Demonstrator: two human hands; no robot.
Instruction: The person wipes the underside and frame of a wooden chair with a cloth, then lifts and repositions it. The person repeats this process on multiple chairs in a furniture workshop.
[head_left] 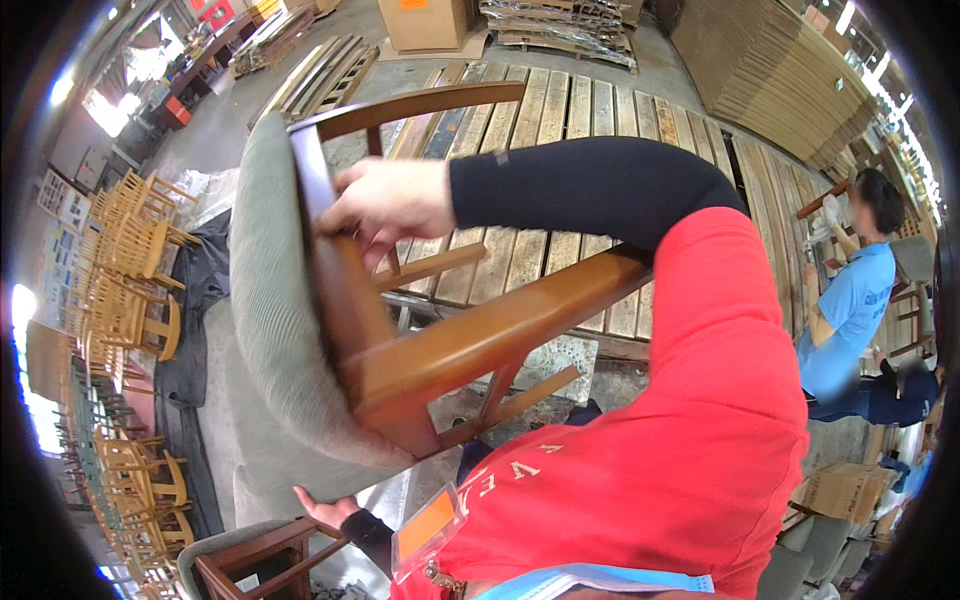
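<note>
A brown wooden chair (480, 325) with a grey-green ribbed cushion (280, 290) is tipped on its side in front of me, its legs pointing right. My right hand (390, 208) reaches across above it, fingers closed round the wooden frame beside the cushion. Low on the left, my left hand (328, 508) has its fingers stretched out by the lower edge of the grey upholstery; whether it touches is hard to tell. Just below that hand stands another dark wooden chair (265, 565) with a grey cushion.
Slatted wooden pallets (590, 120) lie ahead, with stacked cardboard sheets (760, 75) at the far right. Several light wooden chairs (130, 240) line the left side. A co-worker in a blue shirt (855, 295) is at the right, near more chairs and a cardboard box (845, 495).
</note>
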